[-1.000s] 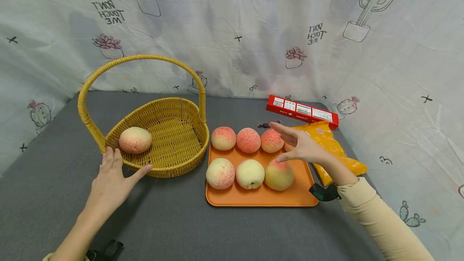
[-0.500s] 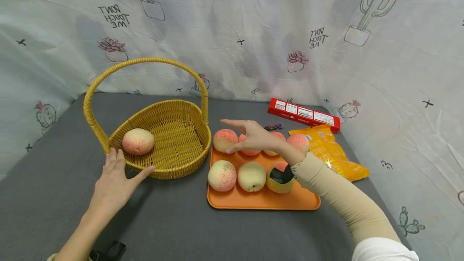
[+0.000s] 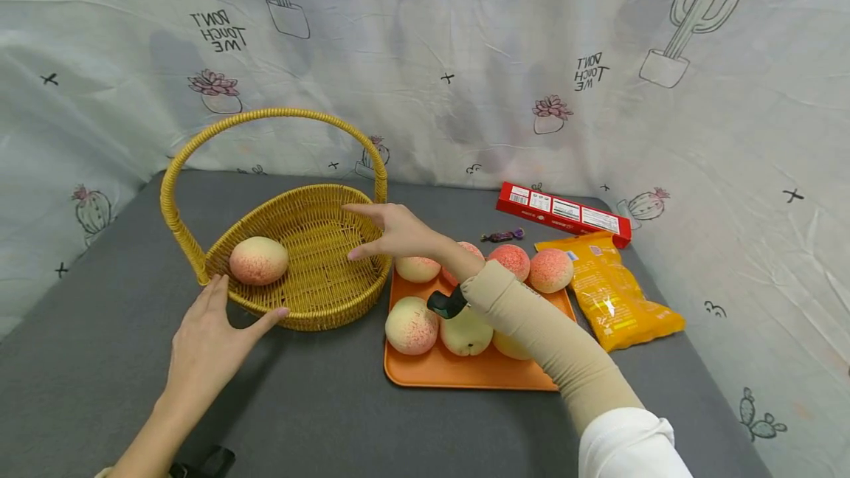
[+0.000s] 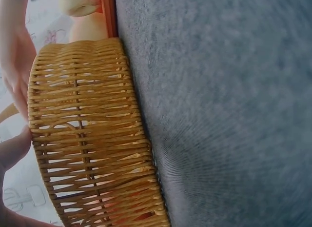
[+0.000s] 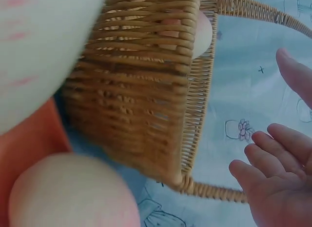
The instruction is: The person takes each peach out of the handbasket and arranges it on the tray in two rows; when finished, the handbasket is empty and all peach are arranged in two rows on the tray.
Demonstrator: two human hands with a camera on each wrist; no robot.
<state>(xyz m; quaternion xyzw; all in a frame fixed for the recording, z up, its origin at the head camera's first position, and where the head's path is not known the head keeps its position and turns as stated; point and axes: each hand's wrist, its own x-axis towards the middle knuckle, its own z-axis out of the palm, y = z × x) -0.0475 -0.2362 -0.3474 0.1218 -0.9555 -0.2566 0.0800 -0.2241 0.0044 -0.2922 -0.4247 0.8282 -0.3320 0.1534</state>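
Observation:
The yellow wicker basket (image 3: 332, 313) with a tall arched handle stands on the left, a single pink-speckled peach (image 3: 259, 260) lying at its left end. My left hand (image 3: 207, 349) rests spread at the basket's near-left rim, its fingertips and thumb touching the edge. Over the basket's right rim reaches my right hand (image 3: 395, 231), thumb and fingers apart and nothing between them; the right wrist view shows the same bare palm (image 5: 273, 188). Several more peaches (image 3: 412, 325) sit in two rows on an orange tray (image 3: 465, 377), partly hidden under my right forearm.
Behind the tray lie a dark wrapped candy (image 3: 502, 235) and a long red box (image 3: 564, 214). An orange plastic packet (image 3: 617, 297) lies beside the tray on the right. A cactus-print cloth (image 3: 478, 57) hangs behind the grey table (image 3: 319, 404).
My right hand has moved left from above the tray to the basket's right side, staying without a peach. My left hand has kept its place at the rim. The head view has shifted slightly.

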